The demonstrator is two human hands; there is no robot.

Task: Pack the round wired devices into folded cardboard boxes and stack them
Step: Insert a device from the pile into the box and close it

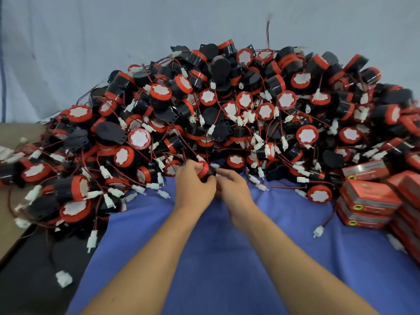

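A big pile of round black devices with red rims [227, 105] and red wires ending in white plugs covers the far half of the blue cloth [227, 258]. At the pile's near edge my left hand [193, 185] grips one round device [204, 170], red rim turned up and left. My right hand [234, 187] is right beside it, its fingers curled at the device's black body and wire; what they pinch is hidden. Red folded cardboard boxes [368, 198] stand stacked at the right edge.
A loose device [319, 194] lies on the cloth left of the boxes, and a white plug [318, 230] on a red wire lies below it. Brown cardboard [13, 142] shows at the left. A dark surface [34, 280] with a white plug lies at the lower left.
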